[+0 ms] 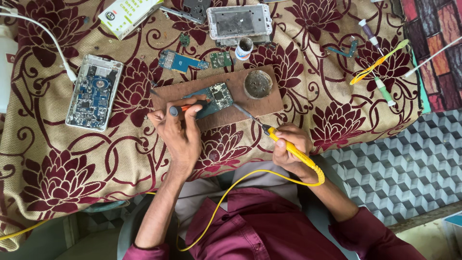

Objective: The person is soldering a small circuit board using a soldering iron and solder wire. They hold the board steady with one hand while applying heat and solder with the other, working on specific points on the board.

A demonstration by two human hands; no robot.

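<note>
Floral maroon-and-gold cloth (72, 159) covers the table. Brown wooden board (262, 101) lies at centre, green circuit board (215, 98) on it, round tin (258, 84) beside that. Opened phone (94, 92) sits left of the board (white cable plugged in). Left hand (179, 132) is closed around an orange-handled tool (185, 109) touching the circuit board. Right hand (288, 147) is clenched on a yellow soldering iron (279, 139), tip near the circuit board.
</note>
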